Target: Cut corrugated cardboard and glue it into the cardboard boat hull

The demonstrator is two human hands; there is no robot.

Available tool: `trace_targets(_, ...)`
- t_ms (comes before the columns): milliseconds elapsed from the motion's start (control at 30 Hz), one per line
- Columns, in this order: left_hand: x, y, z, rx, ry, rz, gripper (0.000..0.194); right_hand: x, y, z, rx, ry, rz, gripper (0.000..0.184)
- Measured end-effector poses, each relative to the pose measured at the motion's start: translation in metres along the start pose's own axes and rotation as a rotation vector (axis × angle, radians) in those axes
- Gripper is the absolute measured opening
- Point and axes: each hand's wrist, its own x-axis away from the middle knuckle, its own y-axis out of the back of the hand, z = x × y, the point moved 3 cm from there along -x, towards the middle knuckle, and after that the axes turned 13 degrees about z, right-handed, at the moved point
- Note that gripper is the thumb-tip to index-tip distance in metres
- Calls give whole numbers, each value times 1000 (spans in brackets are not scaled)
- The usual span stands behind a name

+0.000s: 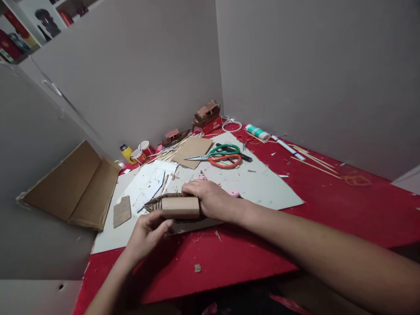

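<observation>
A small model boat [152, 204] with a dark ribbed hull lies between my hands near the front of the white board. Over its middle sits a folded cardboard roof [180, 207], tan and smooth on top. My right hand [210, 197] wraps over the boat's right end, thumb and fingers gripping roof and hull there. My left hand [149, 232] is at the near left side, its fingers curled against the hull below the roof's left edge. The far side of the hull and its right end are hidden.
Scissors [225, 157] with green and orange handles lie beyond the boat by a cardboard sheet [192, 151]. A corrugated piece [122, 212] is at left, near a folded cardboard panel [70, 188]. Finished-looking model boats [206, 113], paper cups [138, 156] and sticks line the back.
</observation>
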Motion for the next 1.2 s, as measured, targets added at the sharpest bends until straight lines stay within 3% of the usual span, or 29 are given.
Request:
trace_targets(67,5,4,4,155,56,3,22,-1,-10,3,-33,-26,32,23)
trace_targets(333,19,16,33,343,132,-61,30,-14,-28,-1,-172,-123,3,22)
trace_targets(467,26,26,41,394,65,-194,29,-14,-23,-1,-329,-137,-33,19)
trace_targets(600,24,38,30,400,-52,-344,29,-12,-19,7,-614,-149,-9,18)
trace_targets(700,12,32,14,481,-112,-263,40,-11,-21,12,-825,-188,66,37)
trace_targets(800,-3,19,2,589,-102,-179,29,-9,-24,15,-960,-237,144,41)
trace_targets(867,-12,12,-2,620,-87,-190,21,-8,-25,16,-1014,-264,185,45)
trace_targets(967,-25,6,-4,660,-84,-217,27,-5,-24,16,-1040,-277,219,51)
trace_targets(1200,-38,-2,-4,775,-82,-347,26,-7,-19,19,-867,-247,235,56)
